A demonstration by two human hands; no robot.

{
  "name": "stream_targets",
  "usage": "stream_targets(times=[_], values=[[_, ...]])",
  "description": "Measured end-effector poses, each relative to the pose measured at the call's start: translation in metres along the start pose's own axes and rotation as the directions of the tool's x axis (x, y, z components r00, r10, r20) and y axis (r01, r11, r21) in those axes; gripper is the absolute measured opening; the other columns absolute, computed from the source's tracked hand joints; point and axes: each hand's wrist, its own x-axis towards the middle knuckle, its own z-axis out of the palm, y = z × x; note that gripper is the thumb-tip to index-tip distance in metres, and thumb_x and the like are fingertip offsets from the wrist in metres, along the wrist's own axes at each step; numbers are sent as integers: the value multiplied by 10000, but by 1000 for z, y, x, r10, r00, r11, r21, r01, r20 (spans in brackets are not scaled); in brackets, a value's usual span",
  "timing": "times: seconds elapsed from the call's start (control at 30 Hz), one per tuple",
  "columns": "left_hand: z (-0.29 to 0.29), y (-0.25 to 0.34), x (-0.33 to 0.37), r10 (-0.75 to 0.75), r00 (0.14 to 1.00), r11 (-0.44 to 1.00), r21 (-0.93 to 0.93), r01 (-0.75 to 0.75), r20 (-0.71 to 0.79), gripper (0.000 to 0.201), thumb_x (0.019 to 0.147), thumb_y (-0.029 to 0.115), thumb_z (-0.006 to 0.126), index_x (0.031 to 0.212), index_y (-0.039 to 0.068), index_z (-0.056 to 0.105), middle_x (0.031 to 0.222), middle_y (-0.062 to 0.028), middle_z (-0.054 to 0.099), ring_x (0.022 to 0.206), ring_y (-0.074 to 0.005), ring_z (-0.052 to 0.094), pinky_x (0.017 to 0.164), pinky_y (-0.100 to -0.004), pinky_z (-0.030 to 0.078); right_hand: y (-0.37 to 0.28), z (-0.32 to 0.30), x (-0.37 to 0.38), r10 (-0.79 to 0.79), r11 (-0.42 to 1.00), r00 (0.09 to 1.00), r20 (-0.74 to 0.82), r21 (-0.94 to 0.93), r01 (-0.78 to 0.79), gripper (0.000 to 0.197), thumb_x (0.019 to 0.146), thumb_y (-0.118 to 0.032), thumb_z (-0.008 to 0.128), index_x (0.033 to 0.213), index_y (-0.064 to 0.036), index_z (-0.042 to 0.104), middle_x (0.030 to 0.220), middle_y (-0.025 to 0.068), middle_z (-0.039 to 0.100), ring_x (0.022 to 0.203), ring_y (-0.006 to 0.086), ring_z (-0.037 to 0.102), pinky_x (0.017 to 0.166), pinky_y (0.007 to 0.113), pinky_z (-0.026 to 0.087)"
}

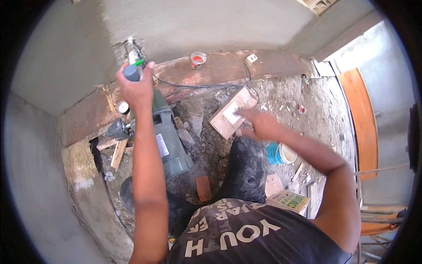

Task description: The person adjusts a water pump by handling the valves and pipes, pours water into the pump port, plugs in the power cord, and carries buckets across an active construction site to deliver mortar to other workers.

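My left hand [137, 88] is raised near the wall, closed around a grey pipe fitting [131, 72] with a green piece beside it. Just below it sits a dark green water pump [169, 136] on rubble, with a gauge [124, 107] at its left. My right hand [257, 123] is blurred, fingers spread, holding nothing, hovering over the rubble beside a flat wooden board [231, 115] with a white patch on it.
A black cable [198, 85] runs along the brick ledge past a small clear cup [198, 59] with red contents. A blue bucket [279, 154], a red brick [203, 188] and cardboard boxes [288, 200] lie near my legs. An orange door [365, 123] stands at right.
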Motion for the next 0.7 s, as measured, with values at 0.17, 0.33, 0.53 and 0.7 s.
stream_targets(times=[0.17,0.33,0.53,0.7], values=[[31,-13,14,-157,963,961,190,199,-217,512,653,418,893,908,31,675,768,-112,671,764,-285,654,737,-408,519,10,146,-119,437,891,875,-211,232,-389,864,876,-511,643,1496,-42,265,1490,319,281,1326,497,370,1063,494,382],[3,-27,28,-190,980,960,-197,196,50,249,803,181,800,790,17,614,646,-63,588,562,-151,553,544,-303,461,41,148,-106,491,845,830,-265,377,-379,561,900,-418,639,1305,-54,505,1350,202,478,1183,411,497,989,491,407],[6,-29,32,-53,978,916,-382,127,200,216,849,48,716,756,38,522,615,-59,524,509,-122,462,493,-271,398,195,175,-9,270,959,859,-435,42,-280,278,809,-268,683,1034,-114,630,1090,66,610,1090,259,538,886,427,430],[8,-35,28,-77,978,916,-374,147,196,210,859,68,707,778,45,515,606,-56,502,521,-128,467,525,-282,418,269,226,46,11,969,981,-193,-239,-58,272,766,-302,685,997,-160,664,1003,25,602,1025,238,545,856,396,420]])
